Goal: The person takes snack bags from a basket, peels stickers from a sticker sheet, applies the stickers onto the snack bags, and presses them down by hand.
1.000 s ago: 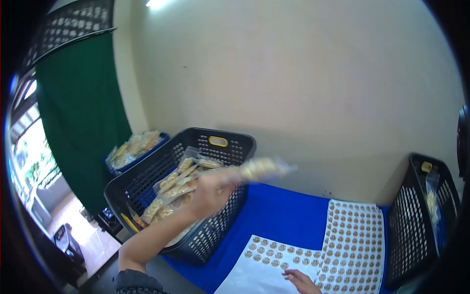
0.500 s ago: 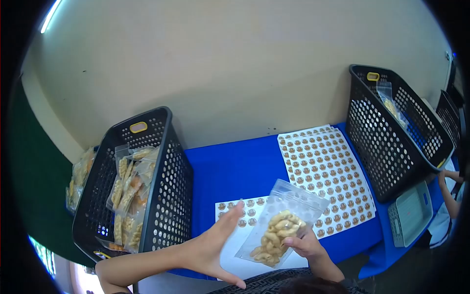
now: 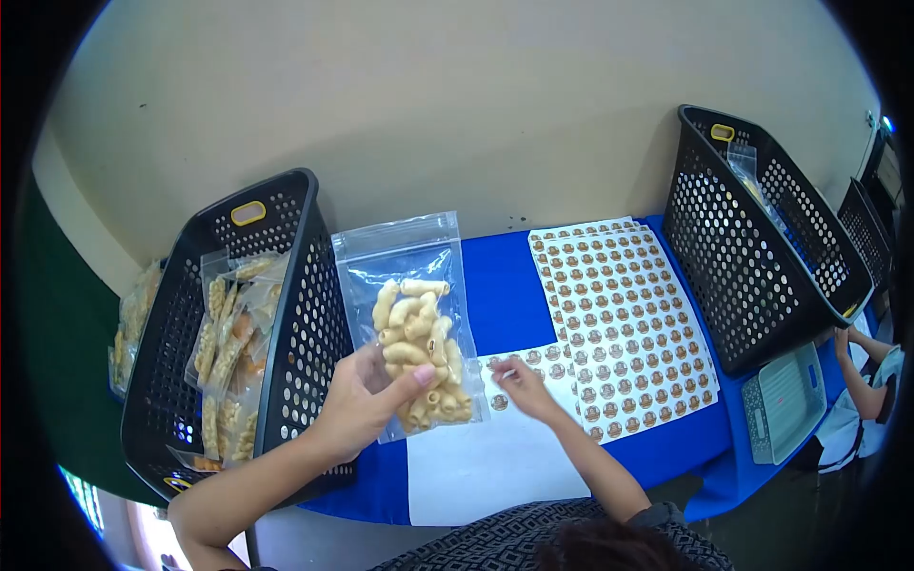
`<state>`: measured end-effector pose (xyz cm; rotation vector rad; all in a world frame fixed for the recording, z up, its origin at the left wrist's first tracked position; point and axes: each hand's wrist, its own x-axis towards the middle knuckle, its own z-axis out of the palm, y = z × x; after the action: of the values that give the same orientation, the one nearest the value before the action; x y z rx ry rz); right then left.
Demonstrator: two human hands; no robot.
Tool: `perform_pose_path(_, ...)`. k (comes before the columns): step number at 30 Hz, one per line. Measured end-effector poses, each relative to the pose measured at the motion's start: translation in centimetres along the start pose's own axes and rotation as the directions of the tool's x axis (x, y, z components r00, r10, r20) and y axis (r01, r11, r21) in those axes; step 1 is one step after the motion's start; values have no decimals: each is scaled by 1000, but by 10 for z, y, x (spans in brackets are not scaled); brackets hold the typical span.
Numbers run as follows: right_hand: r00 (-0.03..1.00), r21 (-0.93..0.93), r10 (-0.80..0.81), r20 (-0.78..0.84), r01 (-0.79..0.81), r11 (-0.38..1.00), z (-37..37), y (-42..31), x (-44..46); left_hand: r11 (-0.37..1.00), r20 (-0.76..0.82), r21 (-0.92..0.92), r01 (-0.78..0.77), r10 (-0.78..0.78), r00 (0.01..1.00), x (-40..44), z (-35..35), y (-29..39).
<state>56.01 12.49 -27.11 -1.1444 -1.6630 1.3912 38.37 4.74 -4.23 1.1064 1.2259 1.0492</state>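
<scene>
My left hand (image 3: pixel 360 407) grips a clear zip-top bag (image 3: pixel 400 255) of pale, curled tube-shaped snacks (image 3: pixel 419 333), thumb across its front. The bag is upright above the table's left side, its zip strip at the top. To its right, my right hand (image 3: pixel 529 390) is over a partly used sheet of round brown stickers (image 3: pixel 476 476), fingers bent and tips drawn together at the remaining stickers. Whether a sticker is between those fingertips is too small to make out. Much of that sheet is bare white.
Stacked full sticker sheets (image 3: pixel 628 324) lie on the blue tablecloth (image 3: pixel 509 285). A black basket (image 3: pixel 307 352) with several snack bags stands left; another black basket (image 3: pixel 733 257) with bagged snacks stands right. Beside it are a grey-green tray (image 3: pixel 795 404) and another person's arm (image 3: pixel 862 385).
The snack bag has passed from my right hand to my left and moved left, now upright. My right hand has come over the partly used sticker sheet. The camera view has shifted slightly.
</scene>
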Motion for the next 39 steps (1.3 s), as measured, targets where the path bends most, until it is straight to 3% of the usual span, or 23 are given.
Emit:
perform_pose_path(2, 996, -250, -84, 23, 87, 964, 25, 66, -8, 1000, 27, 8, -7, 7, 1000, -2, 1, 1)
perform_pose_path(3, 996, -252, -79, 33, 84, 964, 31, 73, -15, 1000, 58, 26, -17, 16, 998, -3, 1, 1)
perform_pose_path(5, 944, -429, -305, -127, 225, 875, 44, 82, -20, 998, 77, 45, -36, 32, 996, -6, 2, 2)
perform_pose_path(6, 947, -424, -300, -117, 226, 877, 47, 86, -18, 996, 107, 69, -58, 50, 993, -8, 3, 2)
perform_pose_path(8, 975, -117, -71, -211, 47, 992, 50, 87, -15, 997, 109, 70, -42, 34, 994, -8, 3, 3)
perform_pose_path(9, 969, -324, -151, -194, 82, 942, 46, 87, -15, 996, 112, 81, -37, 28, 993, -7, 3, 3)
perform_pose_path(10, 970, -325, -148, -193, 80, 942, 41, 75, -17, 995, 117, 93, -36, 25, 993, -7, 3, 4)
perform_pose_path(12, 992, -542, -54, -117, -18, 840, 36, 54, -17, 997, 114, 69, -34, 25, 993, -6, 3, 6)
perform_pose_path(16, 994, -477, -20, -107, -33, 879, 28, 58, -10, 998, 117, 36, -51, 47, 992, -6, 3, 4)
perform_pose_path(22, 986, -451, -135, -96, 78, 889, 25, 72, -7, 997, 130, 81, -16, 6, 992, -9, 5, 8)
perform_pose_path(24, 996, -451, -17, -83, -22, 892, 25, 72, -4, 996, 122, 85, -2, -9, 993, -9, 5, 8)
perform_pose_path(28, 993, -498, 52, -109, -100, 861, 31, 70, -2, 998, 111, 65, 4, -11, 994, -9, 6, 8)
perform_pose_path(30, 988, -536, -86, -125, 6, 844, 35, 77, -6, 998, 118, 68, 5, -13, 993, -9, 7, 9)
perform_pose_path(34, 979, -509, -144, -146, 50, 859, 37, 83, -13, 997, 128, 74, -10, 1, 992, -9, 7, 8)
perform_pose_path(36, 979, -505, -203, 9, 179, 844, 29, 85, -17, 997, 129, 71, -4, -5, 992, -9, 7, 9)
perform_pose_path(37, 979, -505, -205, 9, 181, 844, 20, 79, -18, 998, 128, 67, 2, -11, 992, -9, 7, 9)
perform_pose_path(38, 941, -409, 20, 339, 128, 903, 6, 65, -18, 998, 126, 67, 0, -9, 992, -9, 7, 9)
perform_pose_path(39, 744, -338, 203, 637, 33, 940, -6, 51, -19, 998, 131, 59, 2, -10, 991, -9, 7, 8)
